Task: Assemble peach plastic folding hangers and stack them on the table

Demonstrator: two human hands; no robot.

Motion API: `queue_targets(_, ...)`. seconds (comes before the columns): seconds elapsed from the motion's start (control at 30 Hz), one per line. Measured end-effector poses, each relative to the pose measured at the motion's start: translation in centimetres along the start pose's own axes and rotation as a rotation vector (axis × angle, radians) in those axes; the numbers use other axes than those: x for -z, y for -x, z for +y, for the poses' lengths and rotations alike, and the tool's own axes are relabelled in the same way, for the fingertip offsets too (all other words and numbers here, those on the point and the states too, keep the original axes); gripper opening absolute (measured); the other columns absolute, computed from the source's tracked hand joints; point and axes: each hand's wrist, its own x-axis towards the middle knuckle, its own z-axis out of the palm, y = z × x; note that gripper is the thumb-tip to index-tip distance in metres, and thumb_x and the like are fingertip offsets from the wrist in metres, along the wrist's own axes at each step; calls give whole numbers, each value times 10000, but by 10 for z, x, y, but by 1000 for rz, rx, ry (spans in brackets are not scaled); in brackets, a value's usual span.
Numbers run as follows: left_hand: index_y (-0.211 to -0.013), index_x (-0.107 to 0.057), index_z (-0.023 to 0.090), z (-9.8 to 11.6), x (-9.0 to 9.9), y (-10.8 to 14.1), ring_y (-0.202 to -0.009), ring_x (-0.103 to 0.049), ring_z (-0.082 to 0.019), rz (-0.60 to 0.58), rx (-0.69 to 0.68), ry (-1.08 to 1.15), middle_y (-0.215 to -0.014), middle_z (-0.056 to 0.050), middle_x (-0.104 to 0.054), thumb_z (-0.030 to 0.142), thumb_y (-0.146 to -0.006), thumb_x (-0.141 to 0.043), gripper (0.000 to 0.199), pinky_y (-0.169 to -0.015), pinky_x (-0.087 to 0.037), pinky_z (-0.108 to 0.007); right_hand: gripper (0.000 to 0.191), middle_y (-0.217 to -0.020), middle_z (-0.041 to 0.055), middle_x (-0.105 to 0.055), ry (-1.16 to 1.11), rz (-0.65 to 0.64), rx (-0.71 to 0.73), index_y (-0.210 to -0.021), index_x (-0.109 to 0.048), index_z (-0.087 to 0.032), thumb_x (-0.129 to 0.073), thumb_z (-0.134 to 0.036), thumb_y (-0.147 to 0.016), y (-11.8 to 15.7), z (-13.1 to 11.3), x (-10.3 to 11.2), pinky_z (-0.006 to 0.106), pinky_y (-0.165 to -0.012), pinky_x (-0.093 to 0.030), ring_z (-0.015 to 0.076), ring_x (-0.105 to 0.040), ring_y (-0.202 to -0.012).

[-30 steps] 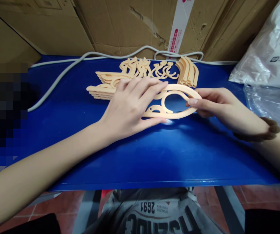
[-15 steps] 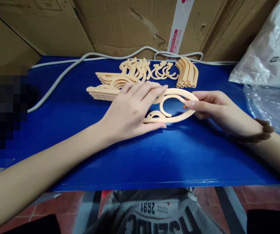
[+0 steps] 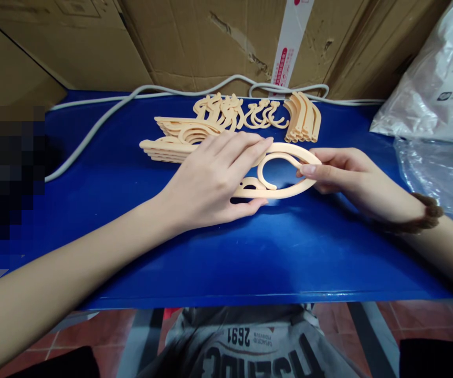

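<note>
A cream plastic folding hanger [image 3: 295,191], its arms folded together around a curved hook [image 3: 263,170], is held just above the blue table. My left hand [image 3: 214,181] wraps over its left part from above, fingers along the far arm and thumb at the near one, hiding that end. At the right tip, my right hand [image 3: 340,170] pinches the hanger between thumb and fingers. Behind my left hand lies a stack of similar folded hangers [image 3: 167,149], partly covered by its fingers.
Along the back of the blue table [image 3: 250,262] lie loose cream hooks [image 3: 265,113], small curved pieces [image 3: 220,110] and curved hanger arms [image 3: 303,118]. A white cable [image 3: 104,134] runs behind them, before cardboard boxes [image 3: 195,47]. Clear plastic bags [image 3: 427,100] occupy the right side.
My left hand has shifted very slightly on the hanger, its thumb drawn a little to the left. The right hand keeps its pinch and the piles have not moved.
</note>
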Motion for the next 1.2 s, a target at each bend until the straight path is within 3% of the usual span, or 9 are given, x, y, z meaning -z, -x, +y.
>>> queue_targets(0.5,-1511,-408,118,-1,-1,1,-1394,-490,-379,-6,-6,-91,-1493,-172,-531,434,-956,-602,668,-1170,-382,-551,274,-657,-27,-476,-34,24,-18,-932,-712,-182,-725,-452,-882,1,1,-1,268,-474,-210,82,-335,-550)
queue_targets(0.87,-1509,-408,123,-1,-1,2,-1395,-493,-372,-4,-13,-75,-1492,-169,-529,431,-961,-592,655,-1173,-391,-550,288,-654,-31,-435,-5,3,23,-788,-634,-193,-699,-450,-901,0,3,-1,266,-491,-216,90,-316,-568)
queue_targets(1.0,-1528,-392,177,-9,16,-4,-1414,-456,-344,-13,-23,-59,-1527,-139,-489,441,-975,-583,642,-1186,-376,-529,517,-606,-32,-413,-91,-6,95,-841,-645,-193,-473,-661,-978,-1,1,-2,279,-519,-283,107,-350,-551)
queue_targets(1.07,-1534,-381,132,-18,32,-8,-1385,-467,-335,8,-29,-73,-1508,-158,-487,444,-979,-580,667,-1178,-373,-532,588,-624,-17,-476,-110,-13,102,-918,-660,-201,-381,-714,-984,-1,1,-1,287,-540,-338,125,-412,-567)
queue_targets(1.13,-1508,-411,43,-30,50,-11,-1303,-517,-328,45,-38,-79,-1421,-191,-533,525,-974,-564,735,-1131,-412,-511,471,-720,1,-577,8,-12,115,-1008,-674,-210,-490,-643,-980,-1,3,2,287,-587,-394,140,-503,-638)
queue_targets(1.2,-1499,-439,20,-46,67,-11,-1286,-519,-330,48,39,-82,-1391,-188,-538,655,-956,-512,838,-1105,-426,-490,328,-885,30,-664,252,-45,212,-1068,-682,-218,-597,-519,-967,-3,6,4,304,-700,-461,171,-595,-787)
